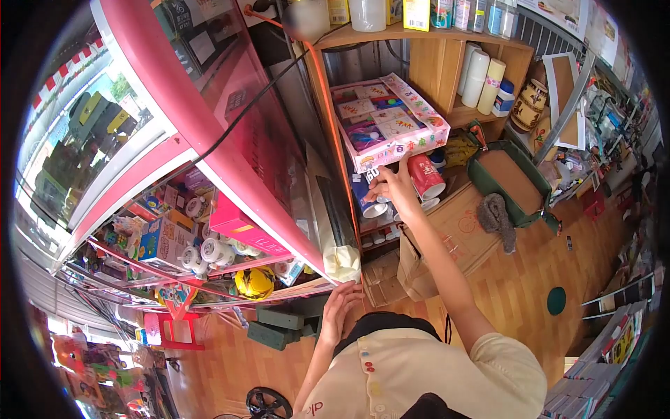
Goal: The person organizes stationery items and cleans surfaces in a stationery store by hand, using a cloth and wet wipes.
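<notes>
Just ahead of my cream shirt, my left hand hangs with its fingers loosely bent and nothing visible in it, near the cream-coloured wrapping at the foot of the pink-framed display case. Behind that case's lower rail sits a yellow-and-black ball.

Farther out, my right hand reaches to the wooden shelf unit, fingers parted and grasping nothing that I can see. It is between a blue cylindrical container and a red cylindrical container, both beneath the front of a pink patterned box; I cannot tell whether my fingertips touch the box. Compartments in it show small packets and coloured pieces.

To the right, a grey fluffy item lies between a flattened-looking cardboard carton and a green case. Beyond, pale cylindrical bottles stand in the shelf's side compartment.
</notes>
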